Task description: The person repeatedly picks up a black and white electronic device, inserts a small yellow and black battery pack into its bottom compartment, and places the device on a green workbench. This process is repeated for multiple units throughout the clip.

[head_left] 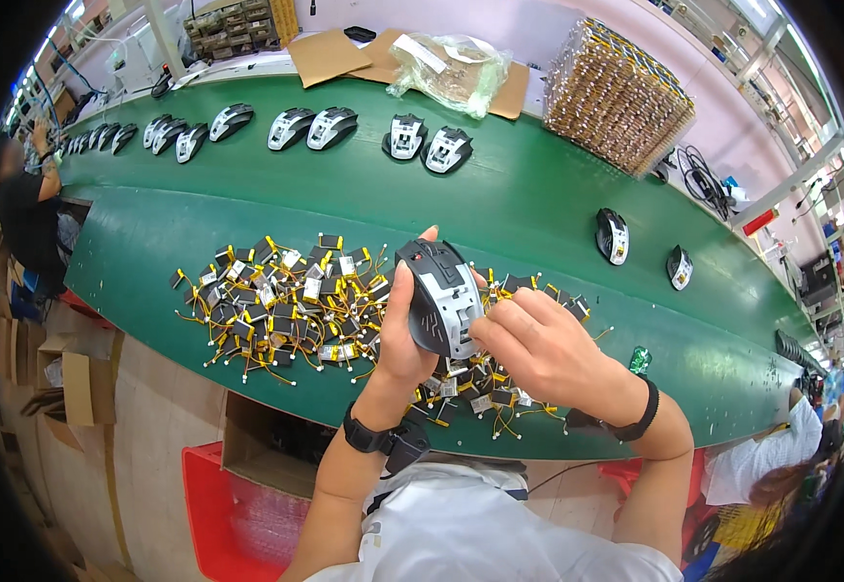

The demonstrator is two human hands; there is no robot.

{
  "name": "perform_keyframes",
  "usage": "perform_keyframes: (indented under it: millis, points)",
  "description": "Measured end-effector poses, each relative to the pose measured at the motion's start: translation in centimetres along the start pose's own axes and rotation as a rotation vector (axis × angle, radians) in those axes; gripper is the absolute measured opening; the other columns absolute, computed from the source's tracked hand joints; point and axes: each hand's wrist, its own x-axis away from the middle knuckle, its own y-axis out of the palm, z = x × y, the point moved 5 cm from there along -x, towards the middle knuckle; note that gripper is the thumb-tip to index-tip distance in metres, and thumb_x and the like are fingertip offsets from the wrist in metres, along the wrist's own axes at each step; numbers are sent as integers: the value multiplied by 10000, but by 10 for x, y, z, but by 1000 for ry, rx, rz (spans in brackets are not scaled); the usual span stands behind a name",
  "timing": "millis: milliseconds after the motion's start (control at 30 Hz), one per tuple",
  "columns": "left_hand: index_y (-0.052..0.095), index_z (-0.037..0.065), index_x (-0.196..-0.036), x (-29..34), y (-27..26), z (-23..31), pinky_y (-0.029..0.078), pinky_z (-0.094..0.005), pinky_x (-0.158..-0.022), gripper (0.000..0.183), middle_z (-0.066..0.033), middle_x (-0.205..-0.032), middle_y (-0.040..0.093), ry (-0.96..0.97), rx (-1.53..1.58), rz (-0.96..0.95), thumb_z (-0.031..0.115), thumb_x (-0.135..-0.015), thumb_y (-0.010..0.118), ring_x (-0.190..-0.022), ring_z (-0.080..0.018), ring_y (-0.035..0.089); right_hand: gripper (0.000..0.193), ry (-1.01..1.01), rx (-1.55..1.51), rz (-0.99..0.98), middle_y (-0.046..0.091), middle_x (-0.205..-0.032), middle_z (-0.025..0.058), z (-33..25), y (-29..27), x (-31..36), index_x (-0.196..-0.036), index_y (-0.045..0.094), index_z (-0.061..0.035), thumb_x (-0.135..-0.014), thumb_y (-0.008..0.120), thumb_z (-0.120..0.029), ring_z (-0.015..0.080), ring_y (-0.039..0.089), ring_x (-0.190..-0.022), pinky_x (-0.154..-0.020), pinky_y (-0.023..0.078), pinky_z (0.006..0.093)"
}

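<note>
My left hand (405,335) is closed around a black and silver computer mouse (433,291), held tilted above the green bench with its inner frame exposed. At the mouse's lower right side, my right hand (533,344) has its fingers curled and pressed together against the silver frame. Whatever those fingertips pinch, if anything, is hidden. Beneath both hands spreads a heap of small battery packs (310,289), dark and silver with yellow tape and thin wires ending in white plugs. Part of the heap is covered by my hands.
Along the far side of the green bench (247,199) stand several similar mice (446,150). Behind them are flat cardboard (330,56), a clear plastic bag (446,68) and a tall stack of trays (621,97). A red crate (204,514) sits below. Other people (29,209) sit at both ends.
</note>
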Motion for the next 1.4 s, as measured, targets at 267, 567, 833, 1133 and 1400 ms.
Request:
perform_keyframes:
  millis: [267,567,833,1133,1400]
  points:
    - [369,56,-1454,0,-7,-10,524,-384,-889,597,-197,-1073,653,-62,10,125,486,-1052,267,-981,-253,656,222,-164,144,-90,480,-831,42,-6,1,-4,-863,624,-14,-682,633,-142,184,507,-770,-677,450,300]
    - [507,62,-1332,1,-18,-18,538,-385,-862,543,-166,-1054,672,-93,109,244,480,-1051,304,-950,-256,671,196,42,-153,47,498,-819,74,9,24,2,-889,602,-19,-703,662,-43,236,510,-718,-640,468,337]
    - [509,68,-1322,3,-16,-14,559,-372,-806,552,-178,-1016,680,-88,144,240,501,-1044,309,-906,-256,681,270,119,-299,156,540,-793,87,9,33,13,-933,627,-28,-679,711,6,256,556,-677,-563,474,365]
    - [407,54,-1419,4,-8,-11,540,-355,-867,593,-166,-1101,642,-77,-20,75,500,-1051,276,-975,-234,656,186,253,-574,-91,578,-854,98,20,22,10,-918,619,-55,-753,697,-14,293,602,-770,-635,512,361]
    - [418,64,-1401,5,-5,-16,533,-362,-872,567,-151,-1098,632,-126,42,81,491,-1053,287,-984,-233,650,210,132,-314,19,530,-840,87,10,15,11,-943,611,-32,-769,726,-54,268,567,-772,-649,501,354]
